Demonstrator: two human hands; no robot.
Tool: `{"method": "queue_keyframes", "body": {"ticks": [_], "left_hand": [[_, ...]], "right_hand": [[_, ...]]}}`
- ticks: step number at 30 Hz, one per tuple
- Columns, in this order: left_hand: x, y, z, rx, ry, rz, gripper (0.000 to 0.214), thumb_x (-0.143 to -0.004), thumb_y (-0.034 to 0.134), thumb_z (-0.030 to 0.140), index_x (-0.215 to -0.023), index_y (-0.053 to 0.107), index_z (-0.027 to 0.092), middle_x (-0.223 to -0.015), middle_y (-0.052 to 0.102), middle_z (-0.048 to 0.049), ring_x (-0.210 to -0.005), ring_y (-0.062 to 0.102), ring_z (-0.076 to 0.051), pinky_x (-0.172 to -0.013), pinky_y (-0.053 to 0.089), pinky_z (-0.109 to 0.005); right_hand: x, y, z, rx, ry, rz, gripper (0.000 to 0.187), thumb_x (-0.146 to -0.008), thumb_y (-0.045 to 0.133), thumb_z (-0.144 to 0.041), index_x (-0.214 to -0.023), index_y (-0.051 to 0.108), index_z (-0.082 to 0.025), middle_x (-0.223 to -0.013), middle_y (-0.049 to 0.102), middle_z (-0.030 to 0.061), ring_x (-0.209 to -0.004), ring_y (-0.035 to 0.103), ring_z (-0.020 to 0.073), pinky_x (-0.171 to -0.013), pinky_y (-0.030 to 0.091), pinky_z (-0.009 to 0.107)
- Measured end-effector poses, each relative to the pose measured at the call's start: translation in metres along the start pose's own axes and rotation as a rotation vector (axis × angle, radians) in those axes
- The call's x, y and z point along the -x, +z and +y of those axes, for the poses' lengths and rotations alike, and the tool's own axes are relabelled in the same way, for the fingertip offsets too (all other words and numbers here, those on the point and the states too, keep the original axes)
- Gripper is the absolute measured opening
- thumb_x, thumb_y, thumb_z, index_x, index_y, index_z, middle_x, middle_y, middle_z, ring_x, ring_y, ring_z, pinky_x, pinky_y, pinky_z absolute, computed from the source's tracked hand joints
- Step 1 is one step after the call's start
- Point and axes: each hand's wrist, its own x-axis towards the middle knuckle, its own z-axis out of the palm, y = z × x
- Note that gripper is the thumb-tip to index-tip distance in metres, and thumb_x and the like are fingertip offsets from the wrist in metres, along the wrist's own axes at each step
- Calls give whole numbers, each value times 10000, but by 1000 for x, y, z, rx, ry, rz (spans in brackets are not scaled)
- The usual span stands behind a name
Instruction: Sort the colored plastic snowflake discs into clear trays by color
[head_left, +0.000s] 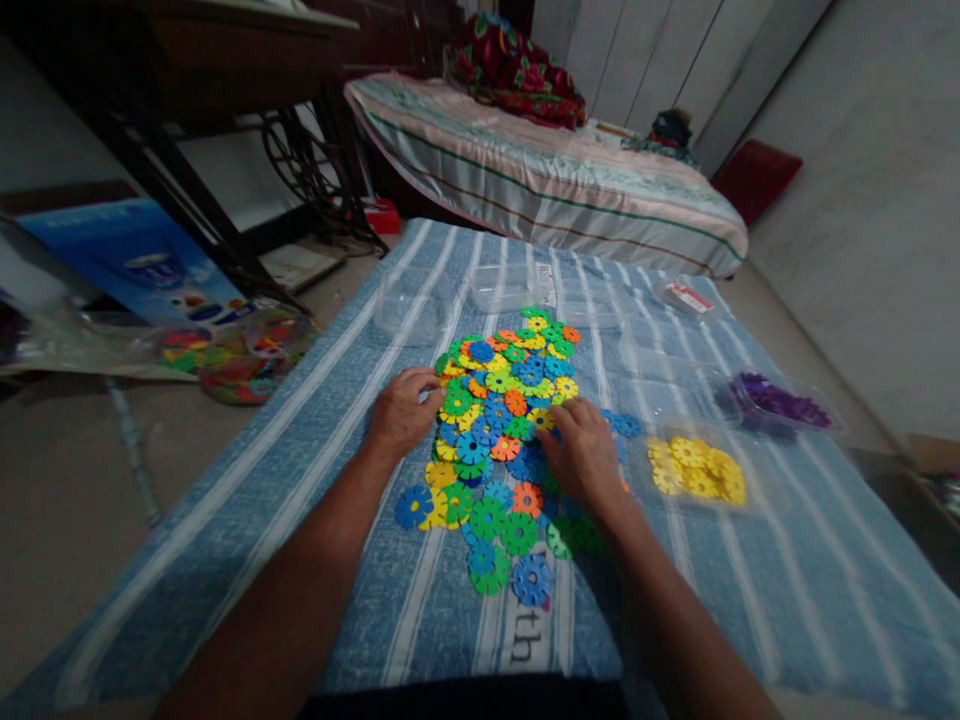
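A heap of flat plastic snowflake discs (501, 420) in blue, green, yellow and orange lies on a blue-and-white striped cloth (360, 440) on the floor. My left hand (403, 408) rests at the heap's left edge, fingers curled onto the discs. My right hand (583, 452) lies palm down on the heap's right side, its fingertips pinched at a yellow disc (541, 419). Whether either hand has lifted a disc cannot be told.
A clear tub of yellow discs (697, 468) and one of purple discs (780, 402) stand to the right. Empty clear tubs (411, 308) sit behind the heap. A bag of mixed discs (236, 355) lies left. A bed (555, 170) and a treadle table (225, 110) stand behind.
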Motion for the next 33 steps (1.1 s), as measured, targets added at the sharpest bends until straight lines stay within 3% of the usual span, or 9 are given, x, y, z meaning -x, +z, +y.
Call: {"method": "queue_keyframes", "body": {"ticks": [4,10,15,19,22,26,30,33], "left_hand": [[0,1,-1,-5,0,0,188,-827,553,311,-854,702,198,-1124,730,-84,-1095,661,-239,-1031,515,-382],[0,0,-1,1,-3,1,192,-834,547,311,-850,699,196,-1116,727,-87,-1103,657,-235,-1043,502,-364],[1,0,0,3,2,-5,185,-829,549,304,-856,698,197,-1119,725,-83,-1098,658,-227,-1032,507,-350],[0,1,-1,7,-1,-2,183,-828,553,305,-854,702,201,-1116,725,-79,-1087,661,-236,-1025,516,-375],[0,1,-2,13,2,-5,184,-827,558,310,-851,704,201,-1115,725,-83,-1079,662,-242,-1020,521,-389],[0,2,-2,15,10,7,192,-830,548,317,-846,698,197,-1106,724,-93,-1083,662,-248,-1028,517,-400],[0,0,-1,8,11,8,203,-826,539,326,-846,692,194,-1102,725,-99,-1088,661,-248,-1029,516,-397],[0,-1,0,4,3,-1,191,-815,540,321,-828,688,200,-1089,731,-92,-1077,663,-243,-1028,517,-392]], "right_hand": [[-4,11,3,-71,19,-9,141,-904,602,-268,-968,683,-170,-1060,663,143,-1082,551,292,-964,455,430],[6,6,6,-319,5,134,185,-911,551,-244,-759,652,-216,-927,676,88,-927,620,220,-851,506,355],[16,-33,20,-273,28,344,197,-929,580,-331,-780,647,-221,-948,708,80,-931,665,218,-858,527,366],[26,-77,60,31,133,549,192,-904,598,-347,-787,654,-206,-931,713,102,-918,666,257,-876,517,423],[32,-93,81,216,226,613,198,-879,604,-363,-828,674,-185,-897,703,124,-880,653,290,-845,507,459],[29,-74,66,81,157,529,221,-910,576,-376,-931,688,-187,-949,700,125,-924,645,278,-864,514,449],[13,-28,32,-133,-5,242,239,-941,546,-354,-1065,686,-205,-1123,675,131,-1077,614,265,-954,512,436],[3,-2,16,-111,-11,35,289,-927,584,-337,-1158,673,-188,-1225,635,153,-1179,562,291,-1017,478,452]]}}
